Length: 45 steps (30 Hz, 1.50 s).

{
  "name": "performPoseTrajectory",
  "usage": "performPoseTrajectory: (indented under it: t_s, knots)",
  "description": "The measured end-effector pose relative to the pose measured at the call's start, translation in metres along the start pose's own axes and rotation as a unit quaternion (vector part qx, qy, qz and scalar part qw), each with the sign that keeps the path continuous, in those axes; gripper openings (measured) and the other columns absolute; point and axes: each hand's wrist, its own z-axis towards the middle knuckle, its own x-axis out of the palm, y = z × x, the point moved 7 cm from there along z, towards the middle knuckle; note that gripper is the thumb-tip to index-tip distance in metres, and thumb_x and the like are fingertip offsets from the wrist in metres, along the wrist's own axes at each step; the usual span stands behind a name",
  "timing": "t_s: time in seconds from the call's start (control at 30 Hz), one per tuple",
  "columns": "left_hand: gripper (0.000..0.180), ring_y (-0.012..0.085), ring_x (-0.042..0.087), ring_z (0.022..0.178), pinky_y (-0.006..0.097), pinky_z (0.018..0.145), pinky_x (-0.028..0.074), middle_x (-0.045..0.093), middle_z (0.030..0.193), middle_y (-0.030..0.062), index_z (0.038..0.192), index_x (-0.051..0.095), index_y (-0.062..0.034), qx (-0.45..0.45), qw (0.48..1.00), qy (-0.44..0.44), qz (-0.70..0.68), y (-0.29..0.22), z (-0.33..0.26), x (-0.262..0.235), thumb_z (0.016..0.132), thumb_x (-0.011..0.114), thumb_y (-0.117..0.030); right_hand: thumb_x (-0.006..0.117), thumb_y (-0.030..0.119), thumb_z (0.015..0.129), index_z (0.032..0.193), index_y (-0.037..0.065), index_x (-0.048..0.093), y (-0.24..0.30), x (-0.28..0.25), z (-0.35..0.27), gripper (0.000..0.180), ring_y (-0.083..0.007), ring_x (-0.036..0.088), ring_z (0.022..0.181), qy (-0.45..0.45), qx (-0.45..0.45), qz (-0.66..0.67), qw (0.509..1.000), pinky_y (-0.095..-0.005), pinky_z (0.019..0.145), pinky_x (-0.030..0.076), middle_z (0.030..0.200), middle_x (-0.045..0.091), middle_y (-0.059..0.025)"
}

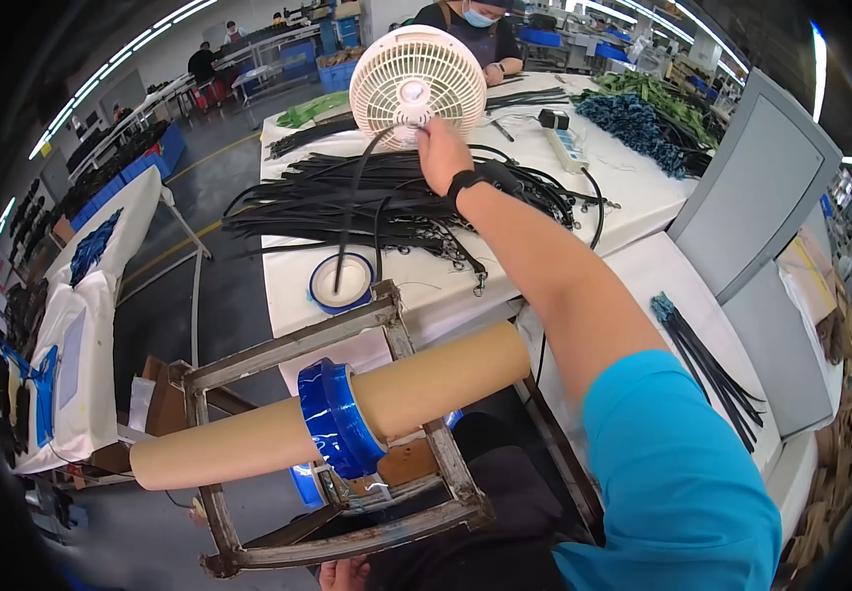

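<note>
Reaching far over the table, my right hand (443, 158) pinches a black strap (351, 212) near its upper end, just in front of a white fan (418, 87). The strap hangs down, its lower end over a round tape roll (341, 283). Beneath my hand lies a heap of black straps (317, 192) with metal clips. At the lower edge, the fingertips of my left hand (344, 574) show slightly apart, with nothing seen in them. Close by, a worn metal frame (293, 347) carries a cardboard tube (238, 448) with a blue tape roll (339, 419) around it.
A power strip (567, 150) and blue and green bundles (623, 118) lie farther back on the white table (633, 204). To the right stands a grey panel (756, 187), with tied straps (707, 364) nearby. A masked co-worker (475, 25) sits behind the fan.
</note>
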Motion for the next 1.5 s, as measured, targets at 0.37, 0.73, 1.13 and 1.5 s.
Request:
performPoseTrajectory:
  t_s: [0.37,0.73,1.13,1.5]
  knots:
    - [0.029,0.0182,0.061,0.09,0.031,0.081,0.047,0.064,0.103,0.009,0.115,0.055,-0.0018,0.043,0.993,0.107,0.017,-0.015,-0.011,0.03,0.093,0.058,-0.02,0.042,0.019,0.096,0.093,0.002,0.043,0.016,-0.196,0.118,0.017,-0.0094,0.049,0.049,-0.16,0.093,0.408,0.894,-0.0234,0.044,0.045,0.083,0.067,-0.0133]
    - [0.039,0.0218,0.059,0.106,0.031,0.093,0.044,0.061,0.114,0.0156,0.128,0.048,0.0033,0.093,0.834,0.53,0.122,-0.09,-0.114,0.154,0.096,0.049,-0.018,0.037,0.02,0.101,0.116,-0.001,0.049,0.216,-0.315,-0.066,0.029,-0.0109,0.051,0.079,0.134,-0.049,0.686,0.713,-0.0235,0.07,0.045,0.115,0.056,-0.0193]
    - [0.032,0.0307,0.056,0.111,0.043,0.095,0.045,0.06,0.106,0.0172,0.115,0.045,-0.0005,0.241,0.912,0.301,-0.139,-0.115,-0.161,0.118,0.101,0.033,-0.027,0.035,0.027,0.101,0.11,0.006,0.048,0.266,-0.28,-0.359,0.026,-0.015,0.058,0.074,0.276,0.477,0.656,0.516,-0.0267,0.063,0.049,0.111,0.06,-0.0143]
    - [0.019,0.0181,0.063,0.091,0.03,0.085,0.048,0.066,0.093,0.0123,0.101,0.057,0.0043,0.285,0.9,0.23,0.235,-0.048,-0.143,0.077,0.098,0.042,-0.008,0.063,0.014,0.083,0.107,0.001,0.06,0.307,-0.268,-0.356,0.027,-0.0168,0.057,0.084,0.518,0.041,0.399,0.756,-0.0277,0.07,0.044,0.099,0.059,-0.0103]
